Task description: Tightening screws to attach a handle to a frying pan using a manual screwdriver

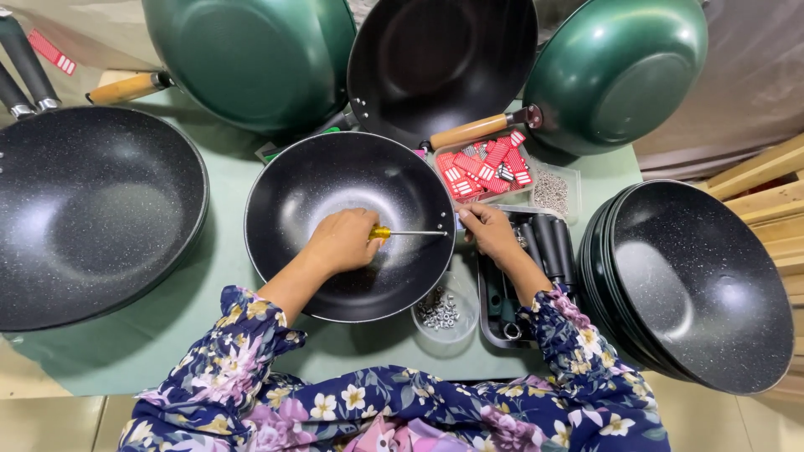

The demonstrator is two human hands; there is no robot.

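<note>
Head view, near to far. At 6 o'clock: clear cup of screws (438, 311), close to the wok (350, 226) rim; easily tipped by a forearm. At centre: left hand (342, 241) closed around yellow-handled screwdriver (408, 233), tip pointing to 3 o'clock at the rim. Right hand (488, 230) pinching something at the rim outside; contents not discernible. Likely faults: tip slip scratching the coating; wok rocking. At 12 o'clock: leaning pans (440, 59).

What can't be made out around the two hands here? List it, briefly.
Head view only:
- Screwdriver tip: hidden at the pan rim, behind the right hand.
- What the right hand pinches: covered by its fingers.
- Left hand palm grip: turned away.
- Screws in the clear cup: too small.
</note>
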